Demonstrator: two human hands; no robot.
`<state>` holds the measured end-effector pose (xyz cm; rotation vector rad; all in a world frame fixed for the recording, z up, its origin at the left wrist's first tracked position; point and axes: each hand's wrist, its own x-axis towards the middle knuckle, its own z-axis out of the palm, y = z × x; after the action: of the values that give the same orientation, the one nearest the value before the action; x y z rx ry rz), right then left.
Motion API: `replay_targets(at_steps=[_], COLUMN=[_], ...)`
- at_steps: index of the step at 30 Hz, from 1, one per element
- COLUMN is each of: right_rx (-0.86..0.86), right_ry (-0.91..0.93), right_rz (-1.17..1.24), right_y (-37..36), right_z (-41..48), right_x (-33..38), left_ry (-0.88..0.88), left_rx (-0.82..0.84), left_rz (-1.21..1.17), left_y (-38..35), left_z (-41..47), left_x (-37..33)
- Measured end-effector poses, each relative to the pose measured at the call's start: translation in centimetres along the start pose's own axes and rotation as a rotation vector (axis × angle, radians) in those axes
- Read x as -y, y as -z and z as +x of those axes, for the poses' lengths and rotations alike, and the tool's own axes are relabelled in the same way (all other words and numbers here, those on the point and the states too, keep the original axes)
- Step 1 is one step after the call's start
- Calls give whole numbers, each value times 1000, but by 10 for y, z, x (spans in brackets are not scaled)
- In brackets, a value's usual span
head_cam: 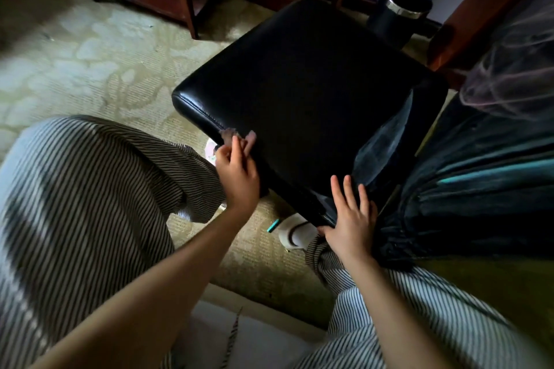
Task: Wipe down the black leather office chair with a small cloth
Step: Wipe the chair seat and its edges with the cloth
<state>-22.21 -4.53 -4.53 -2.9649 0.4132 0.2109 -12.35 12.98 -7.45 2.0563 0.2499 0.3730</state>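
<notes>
- Hard to make out: the small cloth (pixel 233 134) is a blurred pinkish scrap at centre frame. Only its top shows past your fingers, so its outline cannot be told.
- Cut off: of the black leather office chair (pixel 308 78) only the seat cushion shows. A dark bundle (pixel 479 183) at the right of the frame overlaps the seat's right side, and I cannot tell what it is.
- Count: two hands, one cloth, one chair seat, one round dark bin (pixel 404 6) with a metal rim at upper right, one small teal object (pixel 273 225) on the carpet (pixel 90 63) below the seat.
- Your left hand (pixel 238 178) has its fingers curled, pinching the cloth against the seat's lower-left edge.
- Your right hand (pixel 352 219) lies flat on the seat's near corner, fingers straight and spread, holding nothing.
- Chair condition: black, glossy, with rounded corners and a stitched seam along the left edge. It stands at centre frame on the patterned carpet, just beyond your striped trousers (pixel 90 204).
</notes>
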Motion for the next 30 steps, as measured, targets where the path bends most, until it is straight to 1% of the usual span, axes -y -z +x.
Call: replay_targets(at_steps=[4, 7, 11, 13, 15, 16, 17, 19, 20, 21, 22, 23, 24, 26, 28, 30], right_rx=[-3, -8, 7, 38, 48, 36, 22, 15, 15, 15, 9, 0, -6, -5, 9, 30], right_ry=[-2, -5, 2, 9, 13, 14, 13, 7, 7, 8, 9, 9, 6, 5, 8, 7], right_rz=[9, 2, 14, -1, -5, -2, 4, 9, 5, 2, 0, 0, 0, 2, 4, -2], right_y=[-2, -3, 1, 4, 5, 5, 4, 3, 2, 1, 1, 0, 0, -1, 0, 1], right_z=[0, 0, 0, 0, -1, -1, -1, -1, 0, 0, 0, 0, 0, 0, 0, 0], right_x=[0, 0, -1, -2, -2, -2, -2, -2, -2, -1, -1, -2, -2, -1, -1, -1], left_ry=[-73, -220, -380, -404, -328, -247, -154, 57, 172, 271, 345, 378, 373, 345, 302, 193], left_rx=[112, 218, 448, 530, 517, 456, 358, 95, -10, -66, -63, -13, 55, 161, 239, 375], left_rz=[26, -27, -102, -140, -164, -183, -195, -174, -162, -161, -160, -147, -119, -78, -70, -60], left_y=[-11, -16, -19, -16, -8, -3, 2, 7, 7, 7, 5, 2, -3, -11, -16, -18], left_z=[-27, -65, -108, -121, -120, -114, -105, -76, -57, -38, -23, -12, -8, -21, -53, -96], left_x=[2, -5, -12, -10, -9, -11, -11, -12, -8, -1, 6, 13, 19, 19, 9, -1])
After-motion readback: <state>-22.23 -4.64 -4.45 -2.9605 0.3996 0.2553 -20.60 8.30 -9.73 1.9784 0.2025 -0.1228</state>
